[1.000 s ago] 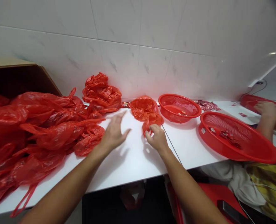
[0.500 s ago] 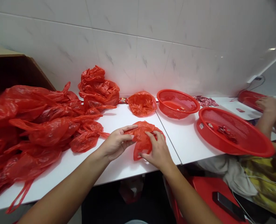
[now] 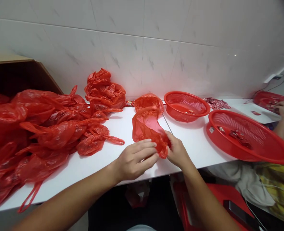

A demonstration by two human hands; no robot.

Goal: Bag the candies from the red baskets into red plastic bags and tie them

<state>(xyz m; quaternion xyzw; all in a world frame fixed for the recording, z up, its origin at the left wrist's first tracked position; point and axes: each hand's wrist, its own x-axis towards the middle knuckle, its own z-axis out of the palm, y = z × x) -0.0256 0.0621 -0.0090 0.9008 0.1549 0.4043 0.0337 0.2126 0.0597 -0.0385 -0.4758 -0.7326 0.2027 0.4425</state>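
Head view.

Item: red plastic carrier bag (image 3: 144, 128), thin, crumpled, partly spread. Location: over the near-middle of the white table (image 3: 101, 163), beyond the fingers on the side away from the wearer. Long axis: slanting, from the far left end down to the gathered near right end at the hands.

Right hand (image 3: 178, 150): at the bag's near right edge, thumb and fingers narrow, plastic held between them. Left hand (image 3: 134, 160): back upward, fingers together and slightly bent, tips at the near end; whether they grip cannot be told. Both hands equally near, one to each side of the gathered end.

Surroundings: open-mouthed bag (image 3: 150, 100) against the wall, overlapped in view by the held bag's far edge, contact uncertain; small perforated basket (image 3: 180, 117) to its right; large perforated basket (image 3: 219, 147) farther right; pile of red bags (image 3: 57, 134) at left.

Differences from the earlier frame: held bag now drawn out lengthwise rather than bunched, its far end nearer the open-mouthed one; left hand turned back-up and lower at the near end; right hand shifted to the bag's right side.
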